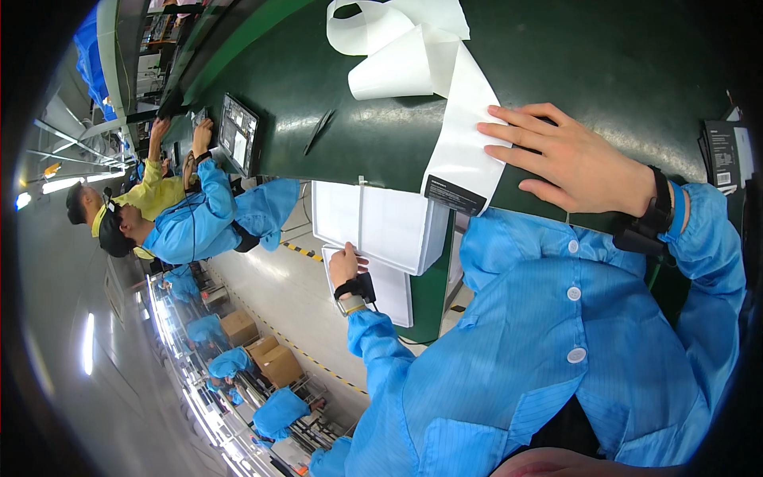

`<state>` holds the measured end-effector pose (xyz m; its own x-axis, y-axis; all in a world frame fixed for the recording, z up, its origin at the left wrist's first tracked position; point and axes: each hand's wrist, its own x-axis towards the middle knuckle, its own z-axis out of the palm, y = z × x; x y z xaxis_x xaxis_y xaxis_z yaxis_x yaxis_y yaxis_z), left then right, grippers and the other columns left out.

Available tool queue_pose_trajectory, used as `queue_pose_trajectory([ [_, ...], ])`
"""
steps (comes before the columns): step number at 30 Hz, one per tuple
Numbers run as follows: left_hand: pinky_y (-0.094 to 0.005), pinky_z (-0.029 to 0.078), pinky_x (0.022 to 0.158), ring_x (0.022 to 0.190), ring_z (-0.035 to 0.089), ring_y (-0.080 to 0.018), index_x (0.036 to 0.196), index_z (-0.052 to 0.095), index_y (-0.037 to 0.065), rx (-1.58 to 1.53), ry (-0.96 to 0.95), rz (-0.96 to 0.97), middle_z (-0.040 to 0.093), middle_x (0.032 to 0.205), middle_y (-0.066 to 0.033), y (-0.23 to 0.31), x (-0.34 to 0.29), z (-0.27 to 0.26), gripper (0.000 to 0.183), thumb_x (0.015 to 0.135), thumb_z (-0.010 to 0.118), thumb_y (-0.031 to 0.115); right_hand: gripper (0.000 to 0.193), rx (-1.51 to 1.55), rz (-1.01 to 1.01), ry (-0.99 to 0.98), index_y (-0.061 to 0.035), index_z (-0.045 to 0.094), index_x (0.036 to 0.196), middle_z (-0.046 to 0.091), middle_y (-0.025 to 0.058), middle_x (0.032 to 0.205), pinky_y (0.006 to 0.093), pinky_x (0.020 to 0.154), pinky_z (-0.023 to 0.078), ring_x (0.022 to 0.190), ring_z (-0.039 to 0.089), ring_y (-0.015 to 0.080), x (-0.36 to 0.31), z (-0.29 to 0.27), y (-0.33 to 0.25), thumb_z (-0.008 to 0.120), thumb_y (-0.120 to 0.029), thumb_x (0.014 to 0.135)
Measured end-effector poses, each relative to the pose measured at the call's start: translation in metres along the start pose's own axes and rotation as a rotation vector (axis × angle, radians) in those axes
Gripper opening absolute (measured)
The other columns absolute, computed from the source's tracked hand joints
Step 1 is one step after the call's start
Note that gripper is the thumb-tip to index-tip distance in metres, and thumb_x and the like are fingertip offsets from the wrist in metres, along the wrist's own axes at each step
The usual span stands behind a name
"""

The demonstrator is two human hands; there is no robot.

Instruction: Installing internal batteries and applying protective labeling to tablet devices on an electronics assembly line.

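Note:
My right hand (580, 159) lies with its fingers stretched and apart, the fingertips on the edge of a long white paper strip (461, 131). A black printed label (456, 195) sits at the strip's near end, by the table's front edge. Farther back, the rest of the strip loops and curls on the green table (278, 143). Lower left, my left hand (346, 266) is at the rim of a white tray (381, 219) below the table edge, its fingers curled against that rim. Another white tray (385, 294) is partly hidden beneath it.
Black tweezers (319, 131) lie on the table, with a tablet-like screen (238, 133) farther left. Black printed cards (722, 155) are stacked at the right edge. Two co-workers (171, 211) work at the left. Cardboard boxes (274, 362) stand beyond the aisle.

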<state>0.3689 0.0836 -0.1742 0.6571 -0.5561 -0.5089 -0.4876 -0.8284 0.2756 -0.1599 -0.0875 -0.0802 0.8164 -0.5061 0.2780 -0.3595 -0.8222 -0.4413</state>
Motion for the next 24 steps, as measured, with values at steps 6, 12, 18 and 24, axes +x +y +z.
queue_pose_trajectory([
  [6, -0.0364, 0.060, 0.056, 0.059, 0.074, -0.0270, 0.074, 0.071, -0.007, 0.064, 0.162, 0.021, 0.074, 0.065, -0.0177, 0.010, -0.013, -0.025, 0.052, 0.102, 0.053, 0.032, 0.049, 0.024, -0.006, 0.006, -0.0021, 0.062, 0.141, 0.049, 0.0122, 0.163, 0.0474, 0.123, 0.036, 0.156, 0.039, 0.0296, -0.001, 0.003, 0.000, 0.073, -0.018, 0.096],
  [12, -0.0357, 0.059, 0.062, 0.074, 0.066, -0.0195, 0.113, 0.061, -0.004, -0.864, 0.296, 0.110, 0.066, 0.091, -0.0080, -0.048, 0.015, 0.006, 0.030, 0.106, 0.055, 0.025, 0.050, 0.007, -0.003, 0.008, -0.0024, 0.062, 0.141, 0.050, 0.0114, 0.162, 0.0480, 0.124, 0.036, 0.155, 0.040, 0.0302, 0.001, 0.003, -0.001, 0.074, -0.017, 0.094],
  [18, -0.0434, 0.058, 0.077, 0.082, 0.067, -0.0292, 0.113, 0.062, -0.008, -0.749, 0.359, -0.106, 0.068, 0.094, -0.0116, -0.123, 0.035, 0.013, 0.036, 0.104, 0.058, 0.026, 0.049, -0.020, 0.008, 0.032, -0.0030, 0.062, 0.140, 0.050, 0.0112, 0.162, 0.0478, 0.123, 0.037, 0.153, 0.042, 0.0306, -0.004, 0.008, 0.000, 0.074, -0.017, 0.094],
  [24, -0.0428, 0.060, 0.089, 0.102, 0.074, -0.0390, 0.125, 0.066, -0.013, -0.700, 0.713, -0.384, 0.075, 0.118, -0.0225, -0.300, -0.001, -0.002, 0.062, 0.113, 0.043, 0.043, 0.050, -0.011, -0.033, 0.069, -0.0043, 0.063, 0.140, 0.050, 0.0109, 0.162, 0.0469, 0.123, 0.038, 0.152, 0.043, 0.0302, -0.006, 0.004, 0.004, 0.075, -0.016, 0.093],
])
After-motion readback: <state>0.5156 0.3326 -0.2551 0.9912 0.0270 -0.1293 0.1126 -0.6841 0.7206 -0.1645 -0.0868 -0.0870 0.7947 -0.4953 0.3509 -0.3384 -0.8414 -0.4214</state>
